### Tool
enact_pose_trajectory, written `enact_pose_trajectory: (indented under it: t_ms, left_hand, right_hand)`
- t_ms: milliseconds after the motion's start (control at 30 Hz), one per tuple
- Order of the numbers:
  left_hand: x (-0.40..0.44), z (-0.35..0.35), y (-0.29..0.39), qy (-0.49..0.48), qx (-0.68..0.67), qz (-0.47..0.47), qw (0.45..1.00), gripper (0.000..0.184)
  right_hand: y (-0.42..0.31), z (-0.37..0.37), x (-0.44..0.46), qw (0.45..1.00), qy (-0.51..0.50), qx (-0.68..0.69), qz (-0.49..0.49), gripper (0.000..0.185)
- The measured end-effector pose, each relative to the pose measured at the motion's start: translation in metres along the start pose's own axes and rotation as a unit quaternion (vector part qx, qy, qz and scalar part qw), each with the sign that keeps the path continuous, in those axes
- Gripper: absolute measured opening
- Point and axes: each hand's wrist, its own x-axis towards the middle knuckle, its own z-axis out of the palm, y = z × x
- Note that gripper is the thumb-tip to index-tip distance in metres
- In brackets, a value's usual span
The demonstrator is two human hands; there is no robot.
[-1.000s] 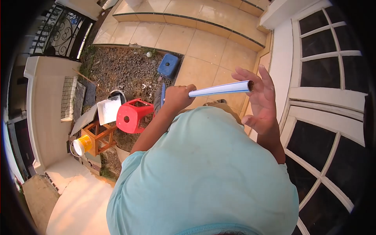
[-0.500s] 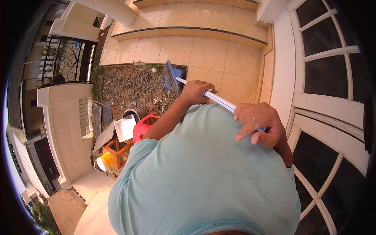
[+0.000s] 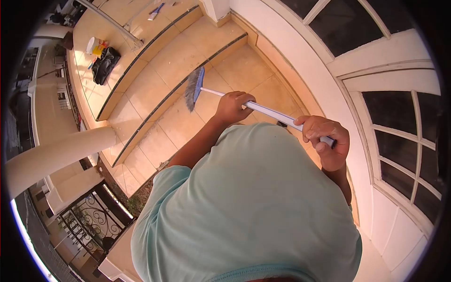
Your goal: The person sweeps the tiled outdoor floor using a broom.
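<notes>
A broom (image 3: 200,85) with a blue head, grey bristles and a pale handle with blue lines stretches out in front of my body. Its bristles are at the tiled floor beside the face of a step. My left hand (image 3: 233,108) is wrapped round the middle part of the handle. Near the dark-capped upper end, my right hand (image 3: 331,138) grips the handle with curled fingers, and pale marks show on its skin.
Tiled steps (image 3: 164,77) with dark edging rise ahead. A black bag (image 3: 106,65), a white-and-yellow bucket (image 3: 94,45) and a blue-handled tool (image 3: 156,11) lie higher up. A round column (image 3: 61,162) stands left; white-framed panes (image 3: 399,113) line the right.
My view and body have turned toward the steps. The broom head has swung from beside the gravel and a blue dustpan-like object to the step. Both hands still hold the handle.
</notes>
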Motion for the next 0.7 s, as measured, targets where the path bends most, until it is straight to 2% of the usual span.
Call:
enact_pose_trajectory:
  t_ms: [33, 67, 133, 200, 267, 300, 333, 400, 467, 600, 700]
  left_hand:
    - [0.005, -0.005, -0.004, -0.013, -0.034, -0.001, 0.999, 0.013]
    - [0.01, -0.005, -0.008, -0.026, -0.038, 0.015, 0.999, 0.013]
    - [0.02, 0.001, -0.015, 0.017, -0.096, 0.061, 0.993, 0.013]
    - [0.032, -0.003, -0.013, -0.036, -0.089, 0.039, 0.995, 0.019]
    - [0.046, -0.007, -0.008, -0.211, -0.02, 0.009, 0.977, 0.028]
    - [0.047, -0.001, -0.009, -0.178, -0.059, 0.083, 0.979, 0.029]
    - [0.05, 0.001, -0.007, -0.174, -0.057, 0.083, 0.98, 0.029]
    - [0.051, 0.008, 0.002, -0.231, -0.08, 0.12, 0.962, 0.028]
    - [0.045, 0.021, 0.008, -0.229, -0.075, 0.114, 0.964, 0.026]
    - [0.036, 0.035, 0.02, -0.234, -0.038, 0.109, 0.965, 0.021]
    - [0.034, 0.036, 0.032, -0.235, -0.004, 0.096, 0.967, 0.02]
  right_hand:
    - [0.0, 0.012, 0.001, 0.997, 0.045, -0.068, 0.001, 0.011]
    - [-0.002, 0.02, 0.002, 0.995, 0.062, -0.078, -0.005, 0.011]
    - [-0.009, 0.028, 0.0, 0.989, 0.007, -0.146, -0.018, 0.013]
    - [-0.018, 0.034, -0.003, 0.984, 0.006, -0.181, -0.001, 0.013]
    - [-0.024, 0.036, -0.009, 0.98, 0.016, -0.199, -0.018, 0.013]
    - [-0.028, 0.035, -0.013, 0.979, 0.016, -0.201, -0.017, 0.013]
    - [-0.032, 0.034, -0.017, 0.98, 0.031, -0.198, -0.014, 0.014]
    - [-0.036, 0.031, -0.026, 0.981, 0.034, -0.188, -0.013, 0.015]
    - [-0.036, 0.026, -0.039, 0.984, 0.094, -0.152, -0.007, 0.017]
    - [-0.037, 0.012, -0.061, 0.99, 0.088, -0.107, -0.023, 0.016]
    - [-0.04, 0.005, -0.073, 0.992, 0.075, -0.102, 0.011, 0.016]
